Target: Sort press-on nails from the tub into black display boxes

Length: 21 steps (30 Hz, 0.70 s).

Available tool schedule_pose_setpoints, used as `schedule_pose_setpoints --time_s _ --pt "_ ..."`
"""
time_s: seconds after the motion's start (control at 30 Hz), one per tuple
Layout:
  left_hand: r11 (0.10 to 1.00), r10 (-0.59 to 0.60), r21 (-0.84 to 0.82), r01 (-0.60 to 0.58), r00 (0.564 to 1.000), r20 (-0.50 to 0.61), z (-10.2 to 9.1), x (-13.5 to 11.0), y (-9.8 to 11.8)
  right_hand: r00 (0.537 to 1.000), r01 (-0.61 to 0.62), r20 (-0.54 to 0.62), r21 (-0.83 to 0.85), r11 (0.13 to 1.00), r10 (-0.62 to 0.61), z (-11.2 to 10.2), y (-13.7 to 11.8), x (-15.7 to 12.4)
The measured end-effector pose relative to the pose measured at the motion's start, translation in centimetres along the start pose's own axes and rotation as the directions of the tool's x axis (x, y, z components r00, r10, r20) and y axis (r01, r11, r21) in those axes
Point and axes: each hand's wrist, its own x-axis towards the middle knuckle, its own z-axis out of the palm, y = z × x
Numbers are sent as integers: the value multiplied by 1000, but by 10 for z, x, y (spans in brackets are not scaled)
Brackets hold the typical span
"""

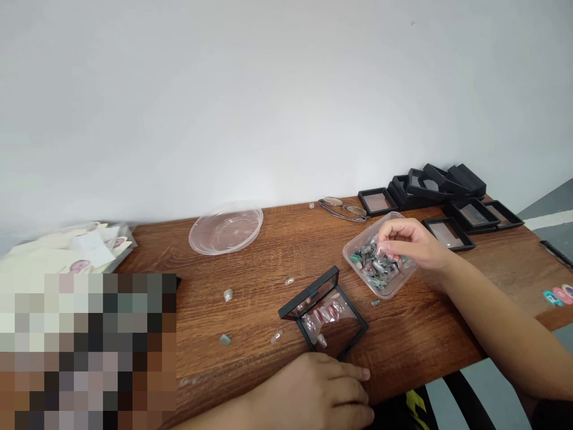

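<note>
My right hand (409,242) is over a clear plastic tub (400,289) filled with a heap of press-on nails (373,263) in green, grey and clear tones. Its thumb and forefinger are pinched on a small, shiny clear press-on nail (380,249). My left hand (329,388) lies palm down at the table's front edge with its fingers stretched out, holding nothing. Just beyond it stands a black hinged case (356,340), lid tilted up, with several pinkish press-on nails (329,312) in a row inside and one lower down.
Loose nails (228,294) lie scattered on the wooden table (201,322). At the back are a round clear lid (224,233), eyeglasses (342,209) and a pile of black cases (430,185). Packets (67,251) fill the left; a blurred patch covers the lower left corner.
</note>
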Motion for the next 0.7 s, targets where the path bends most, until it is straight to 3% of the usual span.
schedule_pose_setpoints --time_s 0.7 --pt "996 -43 -69 48 997 61 -1 -4 1 997 45 52 192 980 -56 2 -2 -7"
